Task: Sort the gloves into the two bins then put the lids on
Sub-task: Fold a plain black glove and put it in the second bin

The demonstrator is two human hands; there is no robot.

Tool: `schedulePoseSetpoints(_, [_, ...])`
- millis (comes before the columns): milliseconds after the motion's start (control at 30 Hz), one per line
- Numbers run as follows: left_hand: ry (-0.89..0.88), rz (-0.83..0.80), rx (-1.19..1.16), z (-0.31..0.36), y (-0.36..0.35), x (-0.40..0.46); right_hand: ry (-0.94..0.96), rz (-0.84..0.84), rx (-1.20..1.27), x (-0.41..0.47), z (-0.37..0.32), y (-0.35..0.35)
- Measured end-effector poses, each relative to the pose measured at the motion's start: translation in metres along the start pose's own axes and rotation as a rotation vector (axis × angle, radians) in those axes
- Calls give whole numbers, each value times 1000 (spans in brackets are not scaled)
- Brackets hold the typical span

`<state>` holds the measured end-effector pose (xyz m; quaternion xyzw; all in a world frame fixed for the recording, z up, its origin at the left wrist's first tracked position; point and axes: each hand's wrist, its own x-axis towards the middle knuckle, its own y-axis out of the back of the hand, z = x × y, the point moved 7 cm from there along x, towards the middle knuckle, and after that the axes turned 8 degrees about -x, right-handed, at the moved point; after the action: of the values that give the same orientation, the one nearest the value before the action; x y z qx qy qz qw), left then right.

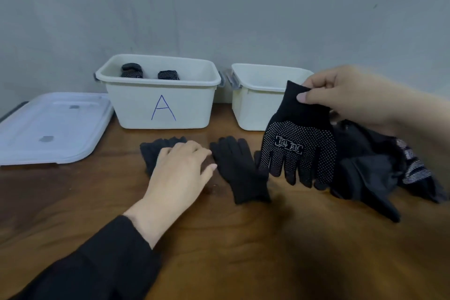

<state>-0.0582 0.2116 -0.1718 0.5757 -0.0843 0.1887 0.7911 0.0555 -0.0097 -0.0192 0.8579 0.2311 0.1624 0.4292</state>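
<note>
A white bin marked A [160, 102] stands at the back and holds two rolled dotted black gloves [168, 75]. A second white bin [255, 105] stands to its right; no contents show. My right hand [345, 97] pinches the cuff of a black dotted glove [298, 148], which hangs fingers down above the table. My left hand [180, 170] rests flat with straight fingers on a plain black glove [152, 151]. Another plain black glove [239, 170] lies flat between my hands. A heap of black gloves [379, 168] lies at the right.
A translucent white lid [51, 126] lies flat on the wooden table [243, 251] at the left, beside bin A. A grey wall runs close behind the bins. Grey clip handles [227, 79] stick out between the two bins.
</note>
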Motion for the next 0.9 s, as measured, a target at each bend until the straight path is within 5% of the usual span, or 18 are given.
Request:
schedulePoseSetpoints(267, [39, -41, 27, -34, 1, -9, 251, 461, -112, 21, -35, 2])
schedulePoseSetpoints(367, [54, 18, 5, -33, 9, -9, 316, 343, -218, 0, -20, -52])
schedulePoseSetpoints(533, [6, 66, -43, -20, 13, -11, 300, -159, -368, -50, 43, -172])
schedulePoseSetpoints(733, [-14, -33, 2, -2, -5, -3, 109, 211, -99, -52, 68, -150])
schedulePoseSetpoints(900, [-4, -151, 97, 13, -34, 13, -22, 93, -300, -41, 74, -166])
